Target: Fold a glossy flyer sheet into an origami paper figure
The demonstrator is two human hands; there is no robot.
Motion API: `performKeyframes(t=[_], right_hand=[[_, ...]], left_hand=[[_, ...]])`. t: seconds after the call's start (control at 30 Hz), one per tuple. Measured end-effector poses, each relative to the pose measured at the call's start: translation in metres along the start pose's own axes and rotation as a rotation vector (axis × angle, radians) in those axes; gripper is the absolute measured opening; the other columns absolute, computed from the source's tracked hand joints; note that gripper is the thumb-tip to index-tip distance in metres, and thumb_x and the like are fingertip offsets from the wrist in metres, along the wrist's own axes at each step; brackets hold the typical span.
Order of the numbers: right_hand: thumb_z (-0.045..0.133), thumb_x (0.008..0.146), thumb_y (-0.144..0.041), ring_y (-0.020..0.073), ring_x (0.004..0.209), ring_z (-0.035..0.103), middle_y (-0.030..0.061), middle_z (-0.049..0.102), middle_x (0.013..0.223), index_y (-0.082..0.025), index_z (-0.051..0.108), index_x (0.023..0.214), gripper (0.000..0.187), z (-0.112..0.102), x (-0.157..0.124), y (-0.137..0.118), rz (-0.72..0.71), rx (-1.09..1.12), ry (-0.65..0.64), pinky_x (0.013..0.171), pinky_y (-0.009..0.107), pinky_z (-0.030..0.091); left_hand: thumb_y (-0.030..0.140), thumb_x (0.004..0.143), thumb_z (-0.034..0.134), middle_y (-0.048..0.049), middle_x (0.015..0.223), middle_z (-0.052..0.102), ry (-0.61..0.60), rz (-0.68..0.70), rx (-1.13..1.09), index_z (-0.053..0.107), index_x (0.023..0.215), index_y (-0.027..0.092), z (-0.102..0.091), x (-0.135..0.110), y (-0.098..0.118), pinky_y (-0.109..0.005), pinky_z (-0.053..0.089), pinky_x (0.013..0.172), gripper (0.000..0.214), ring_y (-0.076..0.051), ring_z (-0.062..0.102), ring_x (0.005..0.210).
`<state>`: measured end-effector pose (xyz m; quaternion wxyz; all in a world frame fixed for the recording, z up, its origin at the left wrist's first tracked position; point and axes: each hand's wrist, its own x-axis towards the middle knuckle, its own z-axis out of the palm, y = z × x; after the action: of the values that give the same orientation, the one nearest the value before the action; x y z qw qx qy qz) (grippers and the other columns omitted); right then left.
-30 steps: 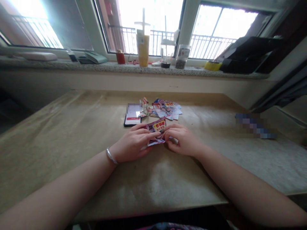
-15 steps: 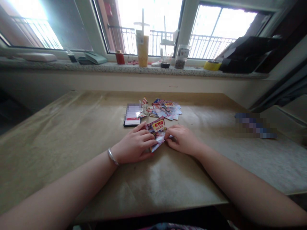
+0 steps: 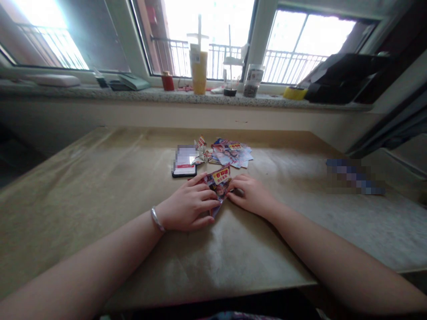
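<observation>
- The table [image 3: 110, 178] is the largest thing, and it fills the middle and lower part of the frame.
- The stone windowsill [image 3: 147, 92] crosses the upper part.
- The tall cup [image 3: 199, 73] with yellow content stands on it, at upper centre.
- The left hand [image 3: 187, 205], left of centre, lies over the left part of the printed paper [image 3: 218, 184]; its fingers are extended and slightly spread.
- The right hand [image 3: 252, 194], right of centre, pinches the right edge of this paper between thumb and forefinger.
- The pile of leaflets [image 3: 232, 155] lies fanned above the hands.
- The printed paper itself is at the centre of the frame (its number, 89.9, appears upside down).
- The phone [image 3: 185, 170] lies just above the left hand.
- The folded pieces [image 3: 202, 156] lie between phone and pile.
- The silver bracelet [image 3: 157, 219] is around the left wrist.
</observation>
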<state>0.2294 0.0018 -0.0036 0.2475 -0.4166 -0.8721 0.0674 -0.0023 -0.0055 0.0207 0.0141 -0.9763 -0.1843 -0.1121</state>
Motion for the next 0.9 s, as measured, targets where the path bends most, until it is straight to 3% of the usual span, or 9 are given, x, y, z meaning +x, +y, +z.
performKeyframes(t=[0.4,0.63,0.9], right_hand=[[0.059,0.08,-0.024,0.0192,0.092,0.058,0.0089,0.063,0.099,-0.018,0.064,0.075,0.01,-0.001,-0.003,0.007,0.077,0.088,0.004,0.086,0.035,0.047],[0.059,0.08,-0.024,0.021,0.103,0.058,0.0099,0.06,0.113,-0.019,0.068,0.085,0.011,0.004,-0.002,0.011,0.156,0.133,0.06,0.093,0.038,0.045],[0.062,0.071,-0.005,0.0214,0.114,0.054,0.0092,0.057,0.123,-0.021,0.072,0.08,0.02,-0.006,-0.003,0.017,0.119,0.263,-0.097,0.101,0.039,0.039]], left_hand=[[0.035,0.085,0.05,-0.0024,0.096,0.067,0.045,0.033,-0.041,0.062,0.108,0.022,-0.001,-0.002,0.002,-0.05,0.015,0.113,0.029,-0.02,0.06,0.093],[0.035,0.086,0.05,-0.0036,0.105,0.067,0.041,0.051,-0.045,0.06,0.112,0.023,0.0,-0.001,0.002,-0.047,0.025,0.108,0.03,-0.021,0.059,0.098],[0.038,0.09,0.047,-0.0018,0.114,0.065,0.034,-0.013,-0.009,0.059,0.114,0.027,0.005,0.001,0.007,-0.04,0.032,0.098,0.029,-0.02,0.056,0.098]])
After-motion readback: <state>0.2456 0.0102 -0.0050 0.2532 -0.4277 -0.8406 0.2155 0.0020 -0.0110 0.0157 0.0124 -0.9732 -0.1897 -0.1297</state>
